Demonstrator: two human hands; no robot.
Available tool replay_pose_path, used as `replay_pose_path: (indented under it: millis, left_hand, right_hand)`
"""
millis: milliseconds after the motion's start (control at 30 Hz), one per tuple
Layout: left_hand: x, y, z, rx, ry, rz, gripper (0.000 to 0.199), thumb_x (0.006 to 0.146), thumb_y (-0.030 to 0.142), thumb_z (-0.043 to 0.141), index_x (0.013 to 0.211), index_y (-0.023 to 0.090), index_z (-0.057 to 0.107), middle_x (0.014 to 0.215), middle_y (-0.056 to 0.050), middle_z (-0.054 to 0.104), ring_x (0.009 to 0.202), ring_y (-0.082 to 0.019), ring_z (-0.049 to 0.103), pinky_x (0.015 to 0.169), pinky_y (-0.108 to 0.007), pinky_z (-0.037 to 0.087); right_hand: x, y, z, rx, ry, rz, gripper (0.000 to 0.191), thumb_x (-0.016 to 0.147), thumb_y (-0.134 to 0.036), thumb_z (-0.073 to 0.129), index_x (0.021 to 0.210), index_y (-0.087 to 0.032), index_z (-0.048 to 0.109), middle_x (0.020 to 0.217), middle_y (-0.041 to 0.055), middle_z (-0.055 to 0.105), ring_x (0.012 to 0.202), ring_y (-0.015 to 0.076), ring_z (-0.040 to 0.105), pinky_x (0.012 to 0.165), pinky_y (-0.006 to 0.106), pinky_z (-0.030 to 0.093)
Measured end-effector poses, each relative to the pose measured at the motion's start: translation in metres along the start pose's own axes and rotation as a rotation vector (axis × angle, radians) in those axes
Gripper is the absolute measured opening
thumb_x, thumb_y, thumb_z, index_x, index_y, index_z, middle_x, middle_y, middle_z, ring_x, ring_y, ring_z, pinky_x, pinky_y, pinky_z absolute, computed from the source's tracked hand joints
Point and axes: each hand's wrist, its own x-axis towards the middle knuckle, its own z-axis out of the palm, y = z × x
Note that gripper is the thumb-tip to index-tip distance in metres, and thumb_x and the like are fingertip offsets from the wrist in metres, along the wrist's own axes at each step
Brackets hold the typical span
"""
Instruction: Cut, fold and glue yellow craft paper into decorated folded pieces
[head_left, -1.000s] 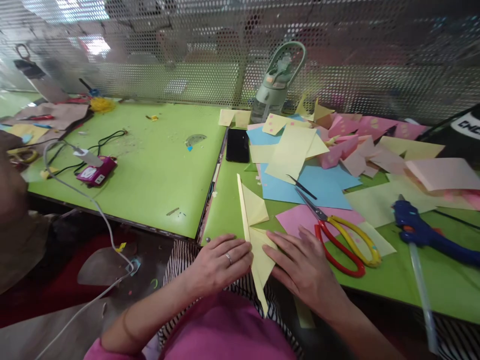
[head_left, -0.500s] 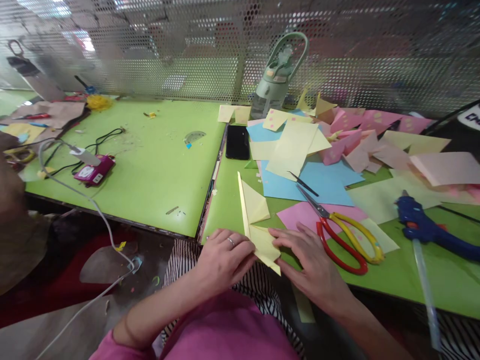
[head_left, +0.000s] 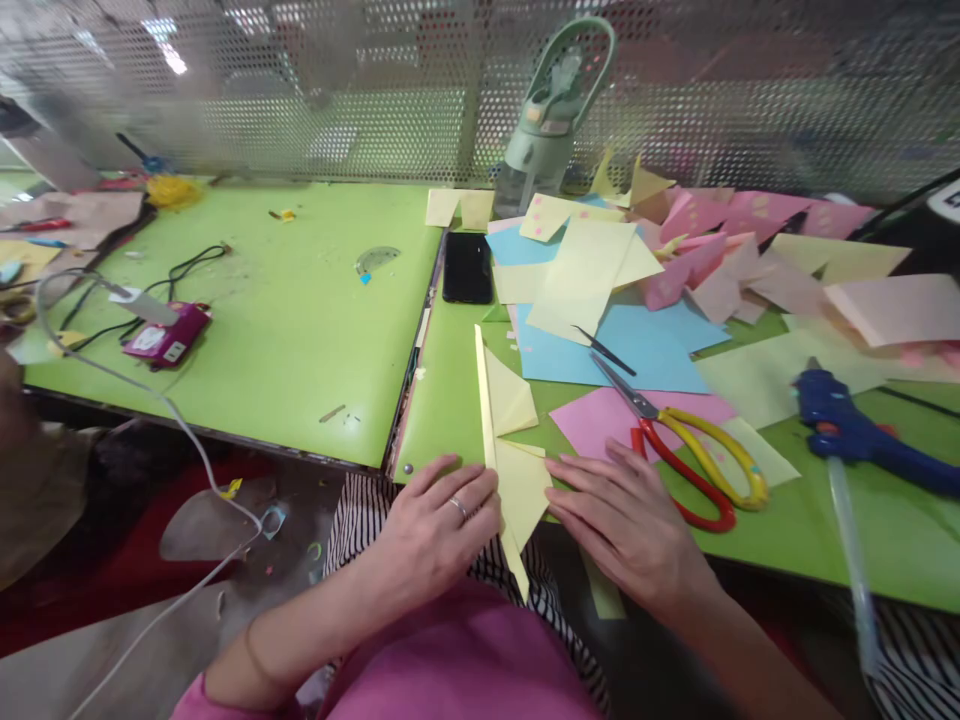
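A pale yellow folded paper (head_left: 520, 490) with a narrow folded strip along its left side lies at the front of the green table, its lower tip past the edge. My left hand (head_left: 442, 512), wearing a ring, is closed at the paper's left strip; its thumb is mostly hidden. My right hand (head_left: 626, 515) has its fingers stretched out, fingertips touching the paper's right edge. Just beyond that hand lie scissors (head_left: 675, 440) with one red and one yellow handle. Black tweezers (head_left: 606, 352) rest on a blue sheet (head_left: 637, 345).
A black phone (head_left: 467, 268) and a green bottle (head_left: 536, 150) stand towards the back. Yellow and pink paper pieces (head_left: 701, 280) cover the right side. A blue glue gun (head_left: 840, 415) lies far right. A purple plug adapter (head_left: 166, 335) with cables sits left; a person is beyond it.
The paper's lower part has opened flatter and its tip now points further down. My right hand has drawn slightly back to the right. The view has shifted slightly.
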Motion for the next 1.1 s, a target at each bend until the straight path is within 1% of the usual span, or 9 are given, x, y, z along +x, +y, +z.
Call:
replay_pose_path:
  millis: [133, 267, 400, 500, 600, 733, 867, 1000, 1100]
  left_hand:
    - [0.0, -0.001, -0.004, -0.076, -0.011, -0.048, 0.012, 0.098, 0.018, 0.052, 0.101, 0.022, 0.064, 0.124, 0.0, 0.07, 0.117, -0.016, 0.063, 0.113, -0.04, 0.038]
    - [0.008, -0.001, -0.006, -0.203, 0.037, -0.163, 0.008, 0.098, 0.019, 0.053, 0.094, 0.022, 0.06, 0.108, 0.003, 0.075, 0.101, -0.014, 0.069, 0.107, -0.041, 0.041]
    - [0.016, 0.003, -0.004, -0.235, 0.054, -0.251, 0.012, 0.098, 0.022, 0.051, 0.089, 0.02, 0.058, 0.097, -0.002, 0.072, 0.088, -0.016, 0.068, 0.094, -0.041, 0.048]
    - [0.019, 0.006, 0.001, -0.173, 0.067, -0.323, 0.015, 0.096, 0.025, 0.051, 0.083, 0.019, 0.057, 0.094, -0.007, 0.068, 0.086, -0.02, 0.063, 0.081, -0.041, 0.051]
    - [0.021, 0.009, 0.006, -0.129, 0.095, -0.371, 0.017, 0.095, 0.025, 0.052, 0.079, 0.019, 0.055, 0.097, -0.008, 0.065, 0.087, -0.022, 0.061, 0.077, -0.041, 0.051]
    - [0.022, 0.011, 0.009, -0.112, 0.1, -0.399, 0.015, 0.094, 0.025, 0.054, 0.08, 0.019, 0.053, 0.1, -0.009, 0.065, 0.091, -0.024, 0.06, 0.08, -0.042, 0.051]
    - [0.021, 0.011, 0.01, -0.08, 0.079, -0.422, 0.013, 0.095, 0.028, 0.054, 0.086, 0.019, 0.054, 0.104, -0.01, 0.064, 0.095, -0.025, 0.06, 0.08, -0.043, 0.051]
    - [0.02, 0.009, 0.01, -0.027, 0.107, -0.337, 0.006, 0.097, 0.024, 0.052, 0.096, 0.021, 0.057, 0.112, -0.009, 0.065, 0.092, -0.022, 0.06, 0.079, -0.04, 0.049]
    - [0.02, 0.007, 0.011, 0.021, 0.139, -0.254, 0.01, 0.098, 0.018, 0.051, 0.097, 0.022, 0.059, 0.11, -0.005, 0.068, 0.087, -0.02, 0.062, 0.08, -0.038, 0.047]
  right_hand:
    - [-0.001, -0.002, 0.003, 0.024, 0.007, 0.06, 0.012, 0.094, -0.017, 0.056, 0.09, -0.024, 0.065, 0.102, 0.0044, 0.077, 0.096, 0.02, 0.07, 0.104, 0.048, 0.04]
    - [0.002, -0.004, 0.004, 0.066, -0.024, 0.143, 0.012, 0.094, -0.022, 0.054, 0.087, -0.024, 0.063, 0.1, 0.0032, 0.076, 0.094, 0.0203, 0.071, 0.105, 0.048, 0.038]
    - [0.002, -0.006, 0.005, 0.087, -0.048, 0.21, 0.011, 0.095, -0.025, 0.052, 0.086, -0.025, 0.059, 0.098, 0.0028, 0.075, 0.094, 0.0204, 0.07, 0.104, 0.047, 0.038]
    - [0.0, -0.007, 0.006, 0.083, -0.048, 0.229, 0.011, 0.094, -0.025, 0.052, 0.086, -0.025, 0.059, 0.098, 0.0033, 0.075, 0.095, 0.0209, 0.07, 0.104, 0.047, 0.039]
    - [-0.001, -0.008, 0.007, 0.08, -0.049, 0.228, 0.01, 0.095, -0.025, 0.052, 0.085, -0.025, 0.057, 0.099, 0.0038, 0.074, 0.096, 0.0209, 0.07, 0.103, 0.047, 0.04]
    - [-0.002, -0.007, 0.008, 0.094, -0.043, 0.229, 0.009, 0.095, -0.026, 0.053, 0.086, -0.025, 0.056, 0.099, 0.0043, 0.074, 0.097, 0.0211, 0.069, 0.104, 0.049, 0.041]
    - [-0.003, -0.006, 0.008, 0.12, -0.028, 0.251, 0.003, 0.093, -0.027, 0.056, 0.09, -0.025, 0.058, 0.1, 0.0039, 0.075, 0.096, 0.0215, 0.07, 0.103, 0.049, 0.042]
    - [-0.004, -0.006, 0.008, 0.119, -0.017, 0.225, 0.007, 0.092, -0.024, 0.057, 0.093, -0.026, 0.063, 0.102, 0.0028, 0.075, 0.099, 0.0213, 0.07, 0.105, 0.05, 0.041]
    - [-0.004, -0.005, 0.007, 0.1, 0.006, 0.167, 0.013, 0.092, -0.019, 0.058, 0.098, -0.026, 0.067, 0.105, 0.0022, 0.075, 0.099, 0.0194, 0.07, 0.108, 0.049, 0.039]
